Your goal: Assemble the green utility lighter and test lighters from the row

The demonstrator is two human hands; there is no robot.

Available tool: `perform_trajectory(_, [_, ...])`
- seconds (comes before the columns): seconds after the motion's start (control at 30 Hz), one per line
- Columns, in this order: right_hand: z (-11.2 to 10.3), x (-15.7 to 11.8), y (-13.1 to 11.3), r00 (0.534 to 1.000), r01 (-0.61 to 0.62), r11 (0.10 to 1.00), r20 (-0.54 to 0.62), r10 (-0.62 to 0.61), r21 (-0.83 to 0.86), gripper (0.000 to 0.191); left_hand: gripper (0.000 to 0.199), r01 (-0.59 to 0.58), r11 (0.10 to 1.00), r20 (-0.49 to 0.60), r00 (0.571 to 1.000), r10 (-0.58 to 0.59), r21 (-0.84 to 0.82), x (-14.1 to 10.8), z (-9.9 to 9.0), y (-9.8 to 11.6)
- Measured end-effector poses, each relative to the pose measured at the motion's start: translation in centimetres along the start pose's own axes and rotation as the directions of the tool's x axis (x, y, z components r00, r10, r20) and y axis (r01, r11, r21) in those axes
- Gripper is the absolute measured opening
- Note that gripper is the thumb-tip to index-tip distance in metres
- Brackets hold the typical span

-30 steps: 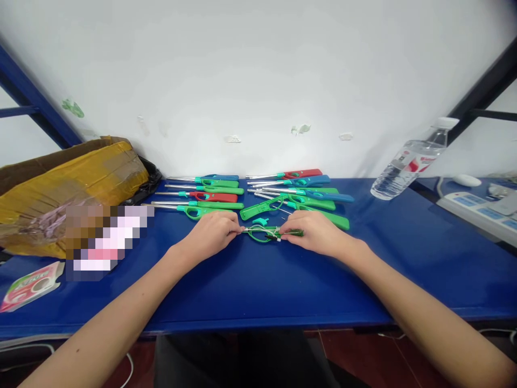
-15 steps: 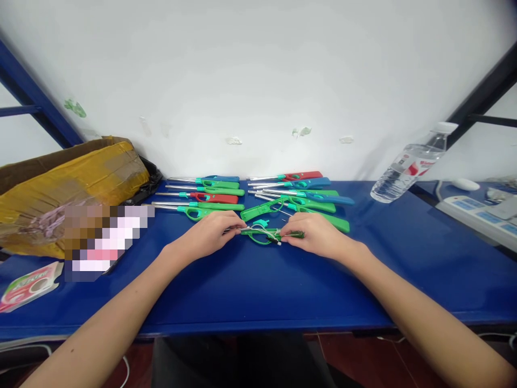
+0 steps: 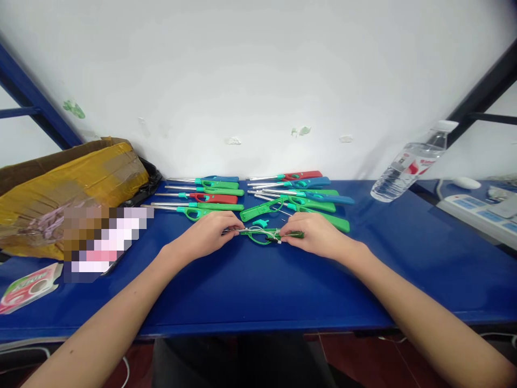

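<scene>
An opened green gas lighter lies between my hands, its white wires and a small black part exposed. My left hand is closed in a pinch at its left end, where the metal tube meets the handle. At the right end of the handle, my right hand has its fingers closed on the green body. Just behind lies the loose green half-shell, its hollow side showing. A small teal trigger piece sits between the shell and the opened lighter.
Several lighters lie in a left group and a right group by the wall. A taped cardboard box and a blurred flat object are at left. A water bottle and a power strip are at right.
My left fingers have shifted very slightly at the lighter's left end. My right hand and the other things stay where they were.
</scene>
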State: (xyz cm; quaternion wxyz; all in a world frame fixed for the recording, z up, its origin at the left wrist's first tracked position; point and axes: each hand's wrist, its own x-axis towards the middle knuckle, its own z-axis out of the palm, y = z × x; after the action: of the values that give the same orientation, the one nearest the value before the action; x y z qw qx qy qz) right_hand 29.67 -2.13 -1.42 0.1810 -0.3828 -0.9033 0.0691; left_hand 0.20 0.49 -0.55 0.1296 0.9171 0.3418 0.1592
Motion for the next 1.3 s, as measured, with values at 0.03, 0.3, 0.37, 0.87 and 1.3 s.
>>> perform_trajectory(0.03, [0.00,0.00,-0.01,1.000,-0.002,1.000,0.000,0.002,0.001,0.009,0.020,-0.001,1.000,0.006,1.000,0.001,0.004,-0.01,0.05,-0.03])
perform_trajectory(0.3, [-0.02,-0.01,-0.08,1.000,-0.004,1.000,-0.005,0.004,0.004,0.009,0.020,-0.016,0.998,0.022,1.000,0.014,0.064,-0.05,0.40,-0.17])
perform_trajectory(0.37, [-0.03,0.03,-0.13,1.000,-0.008,1.000,-0.004,0.008,0.004,0.008,0.020,-0.024,0.994,0.023,0.999,0.022,0.105,-0.02,0.46,-0.19])
perform_trajectory(0.87, [-0.39,0.01,-0.27,1.000,0.002,1.000,0.026,-0.002,-0.025,0.013,0.016,-0.051,0.986,-0.019,0.998,0.055,0.161,-0.10,0.71,-0.08])
perform_trajectory(1.3, [-0.69,-0.09,-0.55,1.000,-0.011,1.000,0.014,0.011,0.009,0.019,0.018,-0.073,0.984,-0.048,0.995,0.082,0.165,-0.09,0.63,-0.22])
